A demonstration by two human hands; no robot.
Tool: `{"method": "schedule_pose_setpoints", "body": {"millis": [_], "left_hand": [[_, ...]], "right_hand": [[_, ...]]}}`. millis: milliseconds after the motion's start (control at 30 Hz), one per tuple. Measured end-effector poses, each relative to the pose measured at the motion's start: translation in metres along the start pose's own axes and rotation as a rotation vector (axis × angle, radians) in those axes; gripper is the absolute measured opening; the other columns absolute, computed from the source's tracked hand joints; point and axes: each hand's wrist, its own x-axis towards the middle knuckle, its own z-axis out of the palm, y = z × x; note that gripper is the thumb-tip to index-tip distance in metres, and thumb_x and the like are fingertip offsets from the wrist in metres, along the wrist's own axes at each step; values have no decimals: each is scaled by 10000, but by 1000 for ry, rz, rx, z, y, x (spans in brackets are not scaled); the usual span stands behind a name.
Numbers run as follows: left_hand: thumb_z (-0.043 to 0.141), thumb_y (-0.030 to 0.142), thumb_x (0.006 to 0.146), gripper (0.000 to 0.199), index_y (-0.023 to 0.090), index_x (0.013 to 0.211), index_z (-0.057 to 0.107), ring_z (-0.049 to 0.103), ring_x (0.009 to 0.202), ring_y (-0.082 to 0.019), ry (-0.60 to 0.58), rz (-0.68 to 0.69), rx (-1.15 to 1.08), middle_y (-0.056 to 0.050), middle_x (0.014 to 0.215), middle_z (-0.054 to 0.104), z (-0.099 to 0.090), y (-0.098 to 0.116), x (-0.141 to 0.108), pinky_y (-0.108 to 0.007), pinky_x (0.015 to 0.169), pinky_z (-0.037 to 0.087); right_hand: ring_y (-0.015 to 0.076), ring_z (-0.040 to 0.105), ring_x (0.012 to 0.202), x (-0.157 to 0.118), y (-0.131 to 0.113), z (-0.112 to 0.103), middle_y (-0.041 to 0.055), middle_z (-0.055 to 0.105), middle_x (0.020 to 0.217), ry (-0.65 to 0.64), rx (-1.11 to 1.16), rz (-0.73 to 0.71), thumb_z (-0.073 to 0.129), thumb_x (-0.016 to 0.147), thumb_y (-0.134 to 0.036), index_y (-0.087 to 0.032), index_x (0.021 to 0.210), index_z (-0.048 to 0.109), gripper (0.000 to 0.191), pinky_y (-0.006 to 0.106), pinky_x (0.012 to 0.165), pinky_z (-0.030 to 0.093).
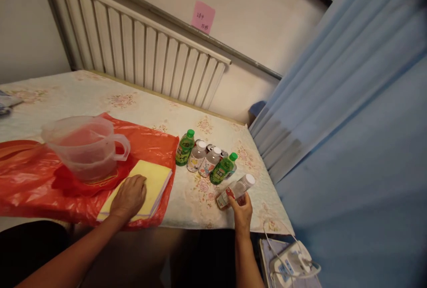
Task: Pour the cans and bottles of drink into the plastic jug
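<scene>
Sheeting (30, 190), red and crinkled, covers the desk (190, 210) at the lower left of the frame, with a translucent pitcher (88, 154) standing on it, handle toward the right. Just beside it lies a yellow pad (155, 174), partly on the red plastic. The left hand (129, 195) rests palm down on this pad, its fingers released and loosely bent over the top. Right of centre, a green-capped bottle (185, 149), two clear white-capped bottles (196, 160) and a second green bottle (222, 170) stand close together, metal cans (210, 147) partly hidden behind them. Next, in the lower right, the right hand (243, 214) has its fingers grasping a labelled clear bottle (239, 186), tilted, white cap toward the upper right. A blue curtain (363, 159) hangs at the far right.
</scene>
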Motion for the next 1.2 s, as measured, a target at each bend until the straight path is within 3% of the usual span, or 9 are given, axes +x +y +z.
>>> {"method": "schedule_pose_setpoints", "body": {"millis": [233, 567, 800, 967, 1200], "left_hand": [[426, 239, 928, 264, 121, 1083, 604, 581, 986, -299, -15, 2, 6, -148, 1071, 649, 2, -2, 1, -428, 924, 461], [428, 248, 911, 281, 118, 1088, 604, 577, 987, -311, -30, 10, 10, -155, 1081, 649, 2, -3, 2, -441, 922, 463], [424, 254, 900, 301, 119, 1096, 607, 583, 986, -314, -29, 3, -4, -160, 1080, 654, 4, -4, 2, -445, 917, 465], [411, 275, 893, 318, 131, 1094, 611, 587, 1017, -322, -44, -13, -23, -167, 1095, 658, 5, -5, 3, -452, 917, 466], [409, 284, 888, 313, 156, 1093, 608, 594, 1003, -319, -22, -19, -39, -159, 1084, 663, 4, -3, 3, -457, 923, 464]], "right_hand": [[248, 684, 911, 35, 7, -1, 85, 728, 1023, -23, -29, -58, 786, 616, -366, -166, 1059, 618, 514, 355, 823, 532], [240, 679, 911, 69, 18, 2, 78, 722, 1024, -96, 16, -92, 782, 610, -324, -162, 1104, 607, 549, 376, 850, 530], [242, 679, 979, 67, 20, 3, 106, 698, 1135, -99, 21, -87, 767, 654, -351, -158, 1186, 569, 600, 380, 893, 528], [255, 659, 1053, 59, 6, 3, 146, 639, 1270, 15, -37, -94, 788, 633, -430, -147, 1305, 521, 777, 368, 913, 524], [236, 661, 968, 58, -11, 6, 109, 686, 1156, 29, -131, -175, 802, 634, -469, -165, 1248, 586, 718, 352, 848, 532]]}}
